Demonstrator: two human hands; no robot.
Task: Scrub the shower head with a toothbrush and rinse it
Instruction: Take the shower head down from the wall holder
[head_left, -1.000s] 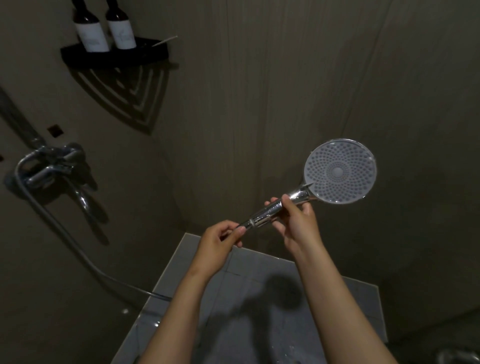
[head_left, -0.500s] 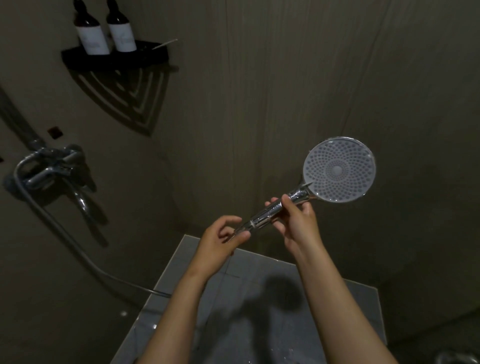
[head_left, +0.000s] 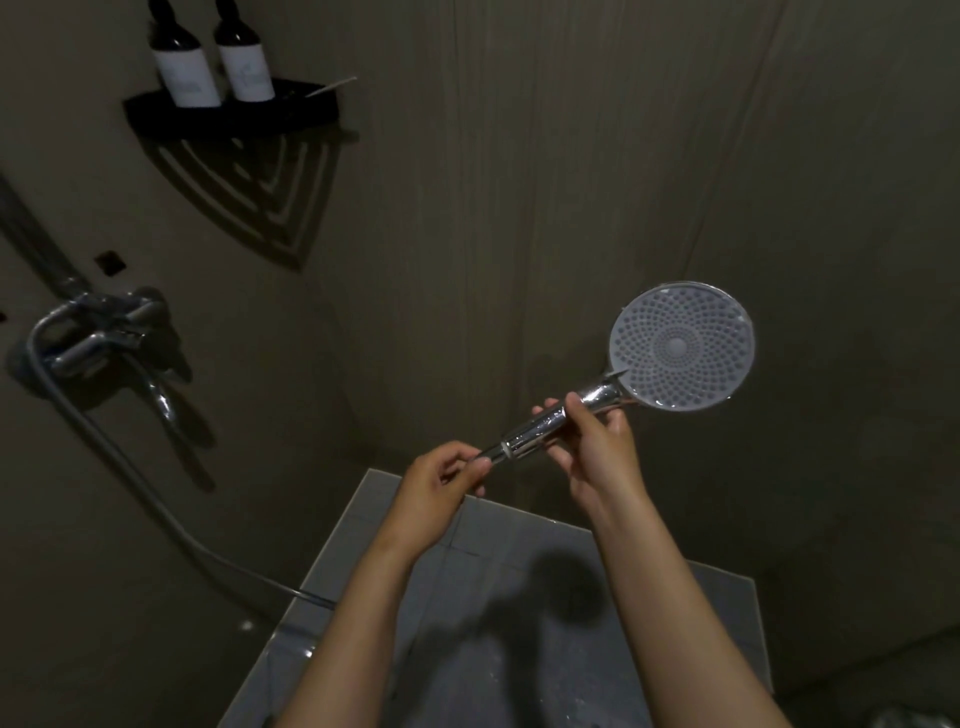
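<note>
I hold the round chrome shower head (head_left: 681, 345) in open air before the brown walls (head_left: 519, 156), axis rising lower-left to upper-right, face toward me. My right hand (head_left: 597, 447) grips the handle; my left hand (head_left: 441, 480) pinches its end.

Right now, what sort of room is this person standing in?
Most likely a shower stall in a bathroom: a handheld shower head, a wall mixer tap, and a corner shelf holding two bottles.

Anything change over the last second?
Left hand loosened its fingers on the hose end of the shower head, then pinched it again in the same place. Right hand kept its grip; the shower head did not move.
</note>
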